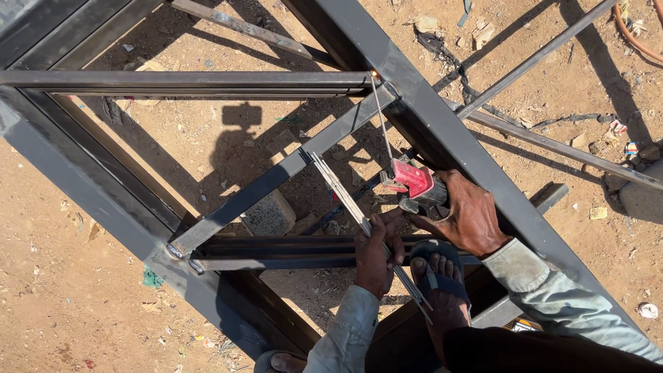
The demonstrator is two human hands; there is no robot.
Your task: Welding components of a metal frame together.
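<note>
My right hand grips a red welding electrode holder. A thin electrode rod runs from it up to a joint of the dark steel frame, where a small bright spot glows. My left hand holds a bundle of spare welding rods that point up-left over a diagonal steel bar. Below both hands, my foot in a blue sandal rests on the frame.
The rectangular tube frame lies on sandy ground with horizontal bars and thin rods crossing it. A stone block sits under the frame. Scrap bits and a cable lie at the top right.
</note>
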